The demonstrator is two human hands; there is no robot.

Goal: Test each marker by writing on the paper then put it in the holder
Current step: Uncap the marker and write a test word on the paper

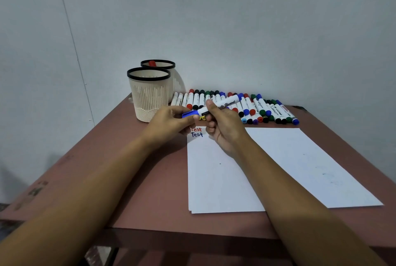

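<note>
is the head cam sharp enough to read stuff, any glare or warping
Head view: light is soft and even, no glare on the paper; the red and blue "Test" lines and the label on the blue marker read clearly; forearms at the bottom edge look soft; wide-angle warp tilts the wall seam and splays the table edges.

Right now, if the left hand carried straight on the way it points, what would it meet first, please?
Probably the right hand, which grips the blue marker just ahead of the left hand pinching its blue cap; the marker row lies beyond. Depth is unclear.
</note>
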